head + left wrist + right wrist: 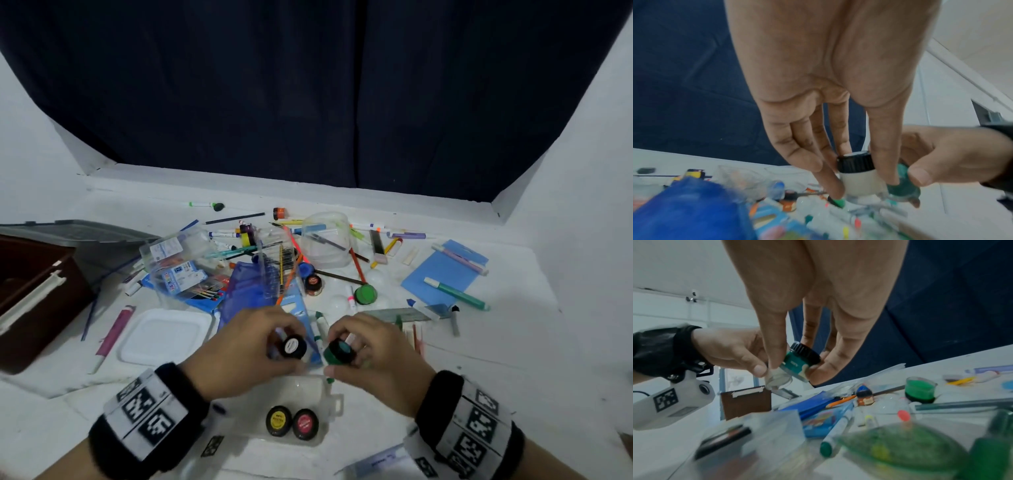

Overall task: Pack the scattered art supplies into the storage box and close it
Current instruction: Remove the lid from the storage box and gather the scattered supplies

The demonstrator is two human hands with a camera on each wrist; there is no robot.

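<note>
Head view: left hand (239, 349) grasped a white paint jar (293, 346), right hand (373, 356) a green paint jar (339, 351), above a clear case (334, 401) at the tabletop's (513, 359) near edge.
Left wrist: grip pinched the white jar by thumb and fingers (835, 185).
Right wrist: grip pinched the green jar, tilted.

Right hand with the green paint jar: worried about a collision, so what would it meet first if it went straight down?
Probably the clear plastic tray holding two paint jars; the right hand hangs just above its far edge, though depth is unclear.

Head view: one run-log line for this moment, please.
left hand: holds white paint jar | right hand: holds green paint jar | clear case: yellow, red jars inside
</note>
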